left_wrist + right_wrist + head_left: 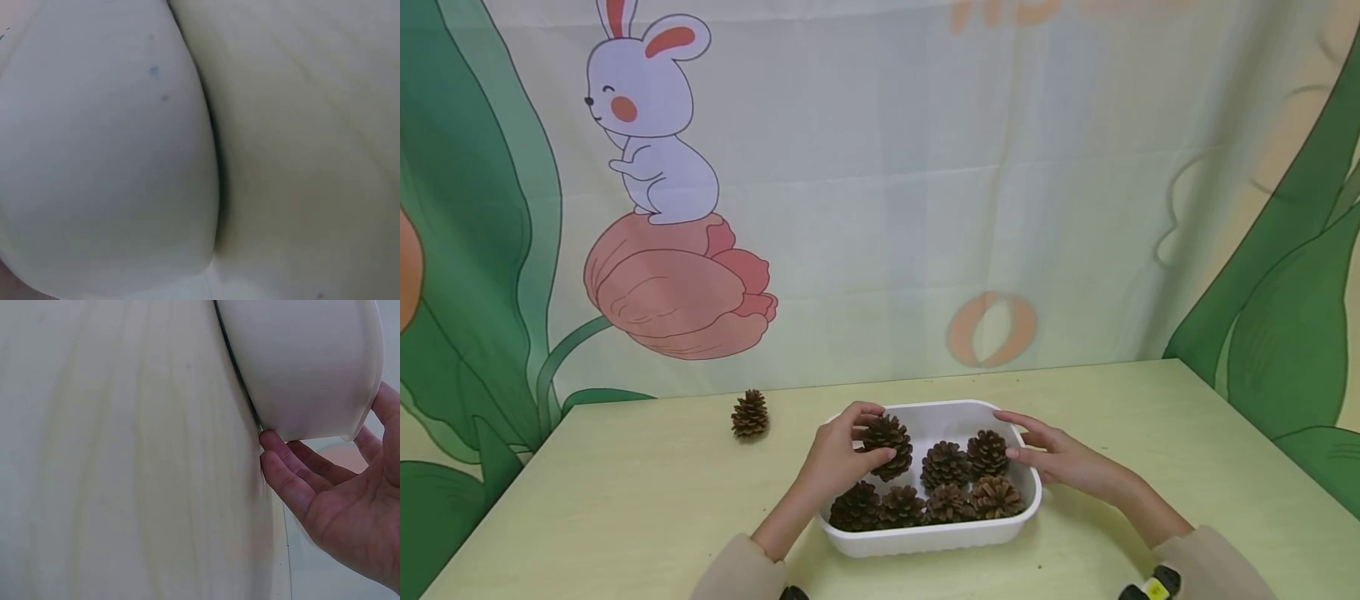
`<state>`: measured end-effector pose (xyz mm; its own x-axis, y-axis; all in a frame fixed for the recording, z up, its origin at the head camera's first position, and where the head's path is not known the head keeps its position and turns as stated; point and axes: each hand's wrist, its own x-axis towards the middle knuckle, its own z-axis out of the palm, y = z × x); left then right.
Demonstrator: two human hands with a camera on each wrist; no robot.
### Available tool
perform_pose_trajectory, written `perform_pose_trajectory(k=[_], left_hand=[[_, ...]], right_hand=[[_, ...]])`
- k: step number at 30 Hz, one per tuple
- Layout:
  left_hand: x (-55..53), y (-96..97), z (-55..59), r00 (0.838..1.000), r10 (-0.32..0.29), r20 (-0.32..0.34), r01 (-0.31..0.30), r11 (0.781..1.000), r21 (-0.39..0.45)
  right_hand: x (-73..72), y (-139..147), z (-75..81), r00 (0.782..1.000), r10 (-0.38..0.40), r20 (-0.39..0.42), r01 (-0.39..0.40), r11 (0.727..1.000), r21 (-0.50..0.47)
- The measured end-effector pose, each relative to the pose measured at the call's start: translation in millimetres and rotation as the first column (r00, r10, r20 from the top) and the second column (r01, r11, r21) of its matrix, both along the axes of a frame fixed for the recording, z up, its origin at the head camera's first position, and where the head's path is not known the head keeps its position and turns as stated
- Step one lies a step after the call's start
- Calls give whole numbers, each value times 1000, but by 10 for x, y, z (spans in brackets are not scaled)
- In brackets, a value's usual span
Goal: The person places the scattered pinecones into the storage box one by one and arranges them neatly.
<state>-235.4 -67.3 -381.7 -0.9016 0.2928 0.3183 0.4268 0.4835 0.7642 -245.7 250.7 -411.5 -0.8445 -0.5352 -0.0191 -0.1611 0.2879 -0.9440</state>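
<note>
A white basin point(925, 540) stands on the table with several brown pine cones in it. Over its left part, my left hand point(842, 450) holds one pine cone point(887, 447) between thumb and fingers. My right hand point(1071, 461) grips the basin's right end, with the thumb at the rim. In the right wrist view, fingertips point(284, 478) touch the basin's outer wall point(306, 369) low down near the table. Inside the basin, a row of pine cones point(947, 503) lies along the near side, and two more sit behind at the right. The left wrist view shows the basin wall point(106, 156) but not the held cone.
A single pine cone point(750, 414) stands on the pale yellow table point(647, 500), left of the basin near the back edge. Behind the table hangs a printed curtain point(865, 208) with a rabbit on a flower and large green leaves.
</note>
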Motion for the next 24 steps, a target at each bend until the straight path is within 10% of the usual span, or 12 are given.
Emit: perform_pose_trajectory(k=[11,24], left_hand=[[-69,49,-46,996,-61,-66,56,996,-75],[-84,61,-70,995,-92,25,95,986,-138]], right_hand=[[-24,0,-17,1000,-1,-4,1,1000,0],[10,3,2,1000,-4,-13,4,1000,10]])
